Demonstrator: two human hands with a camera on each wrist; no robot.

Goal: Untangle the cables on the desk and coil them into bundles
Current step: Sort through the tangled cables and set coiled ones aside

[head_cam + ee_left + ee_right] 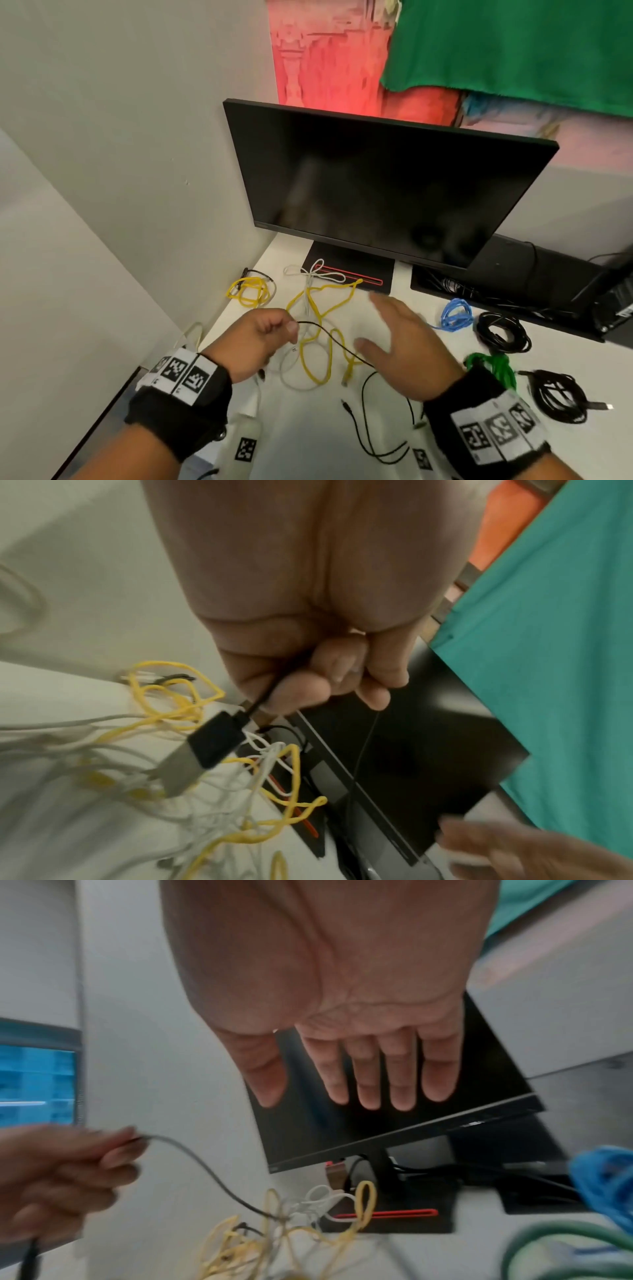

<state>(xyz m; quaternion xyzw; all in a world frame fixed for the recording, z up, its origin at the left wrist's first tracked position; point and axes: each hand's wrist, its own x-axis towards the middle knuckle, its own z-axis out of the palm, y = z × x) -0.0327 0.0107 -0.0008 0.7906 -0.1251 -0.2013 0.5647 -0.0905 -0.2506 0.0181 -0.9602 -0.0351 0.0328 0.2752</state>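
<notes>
Cables in mid-sorting on a white desk (pixel 308 445), two hands working above them.

Monitor (pixel 376 192) is standing dark at the back of the desk, its stand base (pixel 352 270) lying under one end of the tangle. Tangle of yellow cable (pixel 318 359) and white cable (pixel 291 377) is lying loose between the two hands. Bundles are sitting apart from it: black (pixel 501 330), second black (pixel 558 394), green (pixel 493 365) and blue (pixel 455 313) to the right, yellow (pixel 248 291) to the left. Right hand (pixel 400 337) is hovering flat over the desk, fingers (pixel 366 1074) straight and spread, holding nothing. Left hand (pixel 253 342) is pinching a thin black cable (pixel 329 337) between thumb and curled fingers (pixel 298 691), lifting it clear of the tangle; its USB plug (pixel 195 753) is dangling below the fist, and the rest is trailing across the desk toward the right wrist.
</notes>
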